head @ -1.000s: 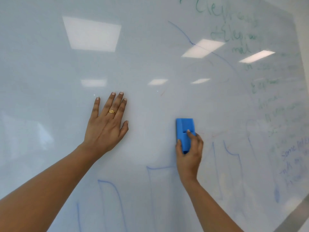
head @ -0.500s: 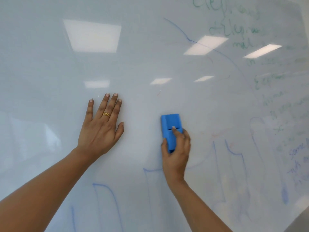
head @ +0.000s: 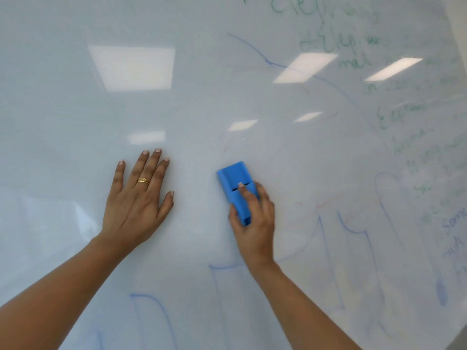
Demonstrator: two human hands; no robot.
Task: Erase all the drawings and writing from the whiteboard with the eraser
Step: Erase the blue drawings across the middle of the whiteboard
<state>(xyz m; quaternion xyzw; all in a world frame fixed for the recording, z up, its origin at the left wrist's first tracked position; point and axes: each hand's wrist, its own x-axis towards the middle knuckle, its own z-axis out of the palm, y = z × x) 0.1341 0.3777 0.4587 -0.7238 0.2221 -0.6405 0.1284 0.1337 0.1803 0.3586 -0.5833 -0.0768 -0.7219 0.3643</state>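
The whiteboard fills the head view. My right hand grips a blue block eraser and presses it flat on the board near the middle, index finger lying on top. My left hand rests flat on the board to the left, fingers straight, a gold ring on one finger. Faint green writing covers the upper right. A long blue curved line crosses the upper middle. Blue outline drawings run along the bottom and right of the eraser.
Ceiling lights reflect as bright patches on the glossy board. Blue handwriting sits at the right edge. The board's right border and a wall strip show at the far right. Faint red traces lie above the eraser.
My right hand has slid the eraser leftward across the board, toward my left hand, and tilted it slightly. My left hand stays flat on the board.
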